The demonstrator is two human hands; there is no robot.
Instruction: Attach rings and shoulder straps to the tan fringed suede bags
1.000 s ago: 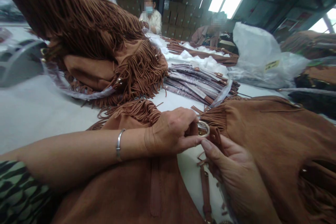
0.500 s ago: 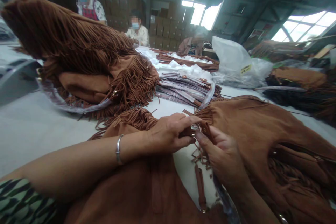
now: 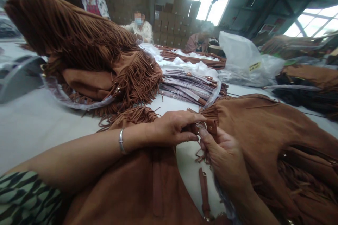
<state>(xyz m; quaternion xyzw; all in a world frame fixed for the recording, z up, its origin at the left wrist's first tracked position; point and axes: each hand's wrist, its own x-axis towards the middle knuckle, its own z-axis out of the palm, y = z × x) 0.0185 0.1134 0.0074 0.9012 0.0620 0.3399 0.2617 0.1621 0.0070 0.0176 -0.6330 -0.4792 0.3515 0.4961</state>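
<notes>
My left hand [image 3: 175, 128] and my right hand [image 3: 225, 154] meet above a brown suede bag [image 3: 124, 186] at the near edge. Between their fingertips is a metal ring [image 3: 202, 125], partly covered. Right thumb and fingers pinch the brown leather end [image 3: 211, 126] of a bag strap, which has a small metal stud. Below that hand hangs a length of strap wrapped in clear plastic [image 3: 224, 198]. The left fingers close around the ring side; exactly what they grip is partly hidden. A short leather strap with a buckle [image 3: 204, 190] lies under the hands.
A fringed brown bag [image 3: 87, 79] stands at left, and another brown bag [image 3: 250, 119] lies at right. Plastic-wrapped straps [image 3: 185, 88] are piled behind my hands. Beyond are a clear plastic bag [image 3: 240, 59] and several people [image 3: 141, 30] at the white table [image 3: 52, 123].
The view has shifted slightly, so the scene sits a little farther right. The strap end has turned and its stud faces me more. Both hands keep their hold.
</notes>
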